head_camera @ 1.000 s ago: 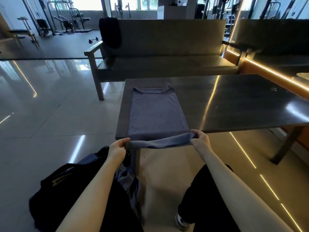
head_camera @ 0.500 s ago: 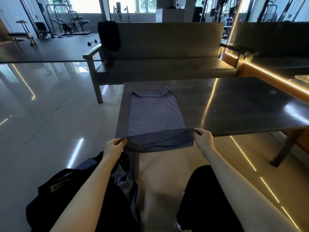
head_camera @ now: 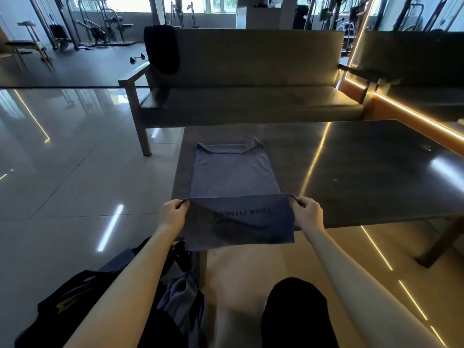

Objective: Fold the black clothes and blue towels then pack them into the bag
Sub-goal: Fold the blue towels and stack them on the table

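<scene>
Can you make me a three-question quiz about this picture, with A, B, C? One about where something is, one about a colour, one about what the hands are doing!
1. Where does the far part of the blue towel lie?
A. on the table
B. on a chair
C. on the floor

2. What colour is the cloth hung over the sofa back?
A. red
B. black
C. white

3. What are the left hand and right hand doing?
A. lying flat
B. hanging empty
C. pinching the towel's near end

Answers: 1 A, it is spread on the tabletop. 2 B, it looks black against the grey backrest. 3 C, each hand pinches one side.
</scene>
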`<state>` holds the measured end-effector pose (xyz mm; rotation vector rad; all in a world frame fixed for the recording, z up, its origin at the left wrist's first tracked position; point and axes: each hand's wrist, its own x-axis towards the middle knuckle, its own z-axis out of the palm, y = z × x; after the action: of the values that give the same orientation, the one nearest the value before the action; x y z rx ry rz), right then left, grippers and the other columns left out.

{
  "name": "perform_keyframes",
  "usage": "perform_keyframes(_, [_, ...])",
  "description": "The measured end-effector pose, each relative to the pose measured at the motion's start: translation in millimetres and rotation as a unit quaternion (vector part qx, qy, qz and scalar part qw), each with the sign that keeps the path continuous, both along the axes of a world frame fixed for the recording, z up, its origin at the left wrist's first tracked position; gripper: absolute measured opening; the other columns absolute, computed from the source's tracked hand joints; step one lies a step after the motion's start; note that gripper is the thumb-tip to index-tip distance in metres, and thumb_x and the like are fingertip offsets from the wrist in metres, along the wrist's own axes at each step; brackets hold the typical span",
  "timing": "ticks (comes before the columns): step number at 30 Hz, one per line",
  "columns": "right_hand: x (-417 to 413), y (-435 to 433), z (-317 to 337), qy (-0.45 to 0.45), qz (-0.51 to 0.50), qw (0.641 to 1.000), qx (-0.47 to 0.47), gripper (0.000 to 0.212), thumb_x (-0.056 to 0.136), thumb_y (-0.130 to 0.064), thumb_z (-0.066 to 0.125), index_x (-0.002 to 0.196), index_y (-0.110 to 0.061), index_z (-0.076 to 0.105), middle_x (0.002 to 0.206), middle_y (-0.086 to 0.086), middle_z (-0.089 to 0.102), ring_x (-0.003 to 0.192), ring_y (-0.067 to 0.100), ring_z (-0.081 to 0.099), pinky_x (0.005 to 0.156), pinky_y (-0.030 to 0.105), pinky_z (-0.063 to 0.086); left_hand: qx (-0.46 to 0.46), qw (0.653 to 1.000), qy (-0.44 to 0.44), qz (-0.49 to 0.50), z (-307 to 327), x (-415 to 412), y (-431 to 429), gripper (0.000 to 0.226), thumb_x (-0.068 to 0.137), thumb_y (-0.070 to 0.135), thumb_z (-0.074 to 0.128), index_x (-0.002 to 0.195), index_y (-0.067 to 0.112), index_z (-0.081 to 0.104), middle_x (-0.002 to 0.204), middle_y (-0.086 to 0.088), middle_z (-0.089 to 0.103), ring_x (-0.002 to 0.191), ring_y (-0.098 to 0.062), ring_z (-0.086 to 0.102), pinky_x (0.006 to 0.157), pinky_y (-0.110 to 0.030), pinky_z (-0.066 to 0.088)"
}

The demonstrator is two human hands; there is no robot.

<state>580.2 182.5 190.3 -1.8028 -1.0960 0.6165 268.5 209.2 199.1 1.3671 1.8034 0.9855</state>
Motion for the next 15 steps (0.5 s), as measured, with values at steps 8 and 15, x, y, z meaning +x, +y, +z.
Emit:
perform_keyframes(8, [2,45,-23,-0.006,-0.013,0.999,-0.032,0.023,0.097,-0.029,0.051,0.094,-0.012,0.067,0.086,0.001,0.066,0.082,0.014,0.061,0.066,0.026,0.046,0.002,0.996,0.087,-0.004,-17,9,53,0.023,0.094,0.021,0.056,0.093,0.002,0.069,0.089,-0.014,0.066,0.086,-0.028,0.060,0.071,-0.030,0.040])
perform_keyframes(15, [0,73,-37,-0.103,-0.019,0.993,-0.051,0.025,0.097,-0.033,0.050,0.091,-0.015,0.066,0.082,-0.001,0.065,0.079,0.015,0.061,0.073,0.033,0.049,-0.004,0.985,0.169,0.014,-37,13,71,0.024,0.095,0.024,0.054,0.092,0.004,0.066,0.094,-0.017,0.067,0.090,-0.033,0.060,0.068,-0.030,0.037])
